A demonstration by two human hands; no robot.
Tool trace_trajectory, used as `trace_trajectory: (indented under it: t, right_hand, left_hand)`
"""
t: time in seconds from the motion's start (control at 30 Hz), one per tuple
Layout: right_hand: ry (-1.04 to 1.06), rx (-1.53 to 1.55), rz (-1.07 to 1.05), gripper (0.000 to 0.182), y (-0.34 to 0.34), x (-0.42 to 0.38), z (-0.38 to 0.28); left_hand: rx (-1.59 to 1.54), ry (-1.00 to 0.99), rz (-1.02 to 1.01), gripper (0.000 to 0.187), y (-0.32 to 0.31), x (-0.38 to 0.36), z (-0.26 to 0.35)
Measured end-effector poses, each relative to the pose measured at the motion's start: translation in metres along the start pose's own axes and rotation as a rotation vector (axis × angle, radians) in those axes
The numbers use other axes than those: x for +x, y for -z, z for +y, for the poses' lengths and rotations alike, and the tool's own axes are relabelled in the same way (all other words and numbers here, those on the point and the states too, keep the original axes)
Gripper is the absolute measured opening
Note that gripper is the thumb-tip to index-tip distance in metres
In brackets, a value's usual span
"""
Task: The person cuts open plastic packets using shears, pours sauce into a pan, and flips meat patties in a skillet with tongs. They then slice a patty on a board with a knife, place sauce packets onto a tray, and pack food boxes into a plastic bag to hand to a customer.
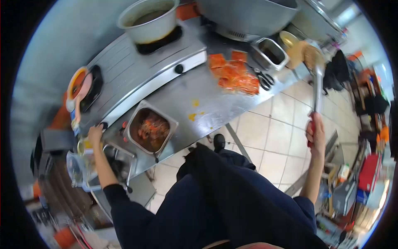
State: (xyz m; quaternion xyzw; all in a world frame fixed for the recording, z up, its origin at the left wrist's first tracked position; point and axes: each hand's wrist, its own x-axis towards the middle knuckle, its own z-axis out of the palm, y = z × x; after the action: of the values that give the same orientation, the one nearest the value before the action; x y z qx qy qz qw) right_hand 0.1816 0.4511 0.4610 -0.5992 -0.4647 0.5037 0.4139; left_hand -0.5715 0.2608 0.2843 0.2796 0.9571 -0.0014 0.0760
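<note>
Stainless steel counter [182, 101], running from the lower left of the frame to the upper right, with yellow spots on its bare part.

Head view, hands:
- Left hand [95, 135], left of centre: fingers curled down onto a black stove knob [103, 125] at the front edge of the stove [137, 70]. Whether it pinches the knob or only rests on it cannot be told.
- Right hand [316, 132], right of centre: closed in a fist around the red handle of metal tongs [318, 85]. The tongs point up the frame; their tips hold a pale, blurred lump of food [304, 52] over the counter's far end.

Head view, other items:
- Square metal tray [151, 130], centre left, sunk in the counter, holding dark sauce with reddish pieces.
- Orange packets [234, 72], upper centre, lying in a loose heap on the counter.
- Large pot [149, 18], top of frame, on a burner.
- Small orange pan [78, 83], upper left, on the other burner.
- Small rectangular metal container [271, 53], upper right, just beside the food.
- Pale tiled floor [277, 133], right of centre.
</note>
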Motion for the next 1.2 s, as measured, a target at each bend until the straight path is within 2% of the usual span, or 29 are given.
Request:
trace_trajectory:
  t: [0.03, 0.07, 0.1, 0.13, 0.17, 0.2, 0.27, 0.33, 0.37, 0.43, 0.47, 0.57, 0.6, 0.67, 0.73, 0.8, 0.83, 0.87, 0.9, 0.93, 1.0, 1.07, 1.13, 1.2]
  right_hand:
    - [0.015, -0.001, 0.053, 0.031, 0.008, 0.007, 0.008]
    - [0.024, 0.001, 0.09, 0.031, 0.021, 0.015, 0.019]
    - [0.021, 0.075, 0.046, 0.031, 0.026, 0.019, 0.023]
    - [0.008, 0.147, 0.008, 0.031, 0.032, 0.02, 0.023]
    - [0.015, 0.144, -0.021, 0.032, 0.036, 0.022, 0.023]
    - [0.027, 0.14, -0.035, 0.032, 0.039, 0.024, 0.022]
    - [0.097, 0.162, -0.115, 0.032, 0.041, 0.026, 0.023]
    - [0.07, 0.181, -0.138, 0.032, 0.04, 0.031, 0.024]
    - [0.089, 0.186, -0.138, 0.032, 0.04, 0.032, 0.025]
    - [0.091, 0.198, -0.164, 0.033, 0.04, 0.033, 0.021]
    - [0.092, 0.193, -0.171, 0.033, 0.036, 0.032, 0.018]
    - [0.084, 0.173, -0.129, 0.033, 0.029, 0.035, 0.01]
    - [0.086, 0.161, -0.166, 0.031, 0.031, 0.037, 0.01]
    - [0.082, 0.144, -0.206, 0.03, 0.03, 0.039, 0.011]
    - [0.103, 0.146, -0.208, 0.03, 0.028, 0.039, 0.011]
    - [0.1, 0.158, -0.241, 0.031, 0.026, 0.04, 0.008]
    - [0.098, 0.17, -0.275, 0.032, 0.025, 0.04, 0.006]
    - [0.098, 0.17, -0.27, 0.032, 0.022, 0.038, 0.006]
    - [0.099, 0.154, -0.261, 0.031, 0.02, 0.037, 0.004]
    - [0.101, 0.138, -0.25, 0.031, 0.017, 0.036, 0.003]
    - [0.09, 0.157, -0.225, 0.031, 0.017, 0.034, 0.006]
    - [0.076, 0.119, -0.219, 0.031, 0.019, 0.032, 0.008]
    - [0.007, 0.15, -0.139, 0.03, 0.02, 0.026, 0.014]
    - [0.004, 0.12, -0.091, 0.029, 0.021, 0.021, 0.018]
  left_hand:
    - [-0.016, -0.124, -0.015, 0.045, -0.029, 0.027, -0.039]
    - [-0.06, -0.001, 0.004, 0.042, -0.026, 0.017, -0.033]
    - [-0.886, -0.274, 0.075, 0.035, -0.04, -0.006, -0.042]
    - [-0.819, 0.117, -0.146, 0.032, -0.005, -0.018, -0.022]
    - [-0.785, 0.193, -0.205, 0.031, -0.01, -0.008, -0.039]
    - [-1.087, 0.157, -0.214, 0.023, -0.022, -0.006, -0.05]
    - [-1.437, 0.577, -0.523, 0.018, -0.001, -0.009, -0.025]
    - [-1.442, 0.676, -0.68, 0.011, 0.009, -0.008, -0.024]
    - [-1.442, 0.684, -0.676, 0.011, 0.014, -0.007, -0.021]
    - [-1.197, 0.604, -0.686, 0.025, 0.022, -0.011, -0.014]
    - [-1.202, 0.612, -0.685, 0.025, 0.028, -0.019, -0.009]
    - [-0.552, 0.33, -0.2, 0.043, 0.054, -0.057, 0.009]
    - [-0.558, 0.345, -0.202, 0.043, 0.069, -0.078, 0.014]
    - [-0.137, 0.392, 0.019, 0.046, 0.099, -0.147, 0.031]
    - [0.25, 0.324, 0.03, 0.047, 0.088, -0.191, 0.043]
    - [0.434, 0.293, -0.206, 0.048, 0.077, -0.213, 0.052]
    - [0.435, 0.29, -0.207, 0.048, 0.062, -0.212, 0.043]
    - [0.49, 0.262, -0.296, 0.048, 0.038, -0.208, 0.027]
    - [0.544, 0.233, -0.383, 0.047, 0.034, -0.208, 0.026]
    - [0.546, 0.227, -0.38, 0.047, 0.034, -0.207, 0.022]
    - [0.435, 0.302, -0.232, 0.037, 0.063, -0.218, 0.031]
    - [0.39, 0.24, 0.035, 0.03, 0.087, -0.233, 0.028]
    - [0.139, 0.13, 0.051, 0.032, 0.144, -0.252, 0.059]
    - [0.051, -0.028, 0.034, 0.033, 0.186, -0.262, 0.117]
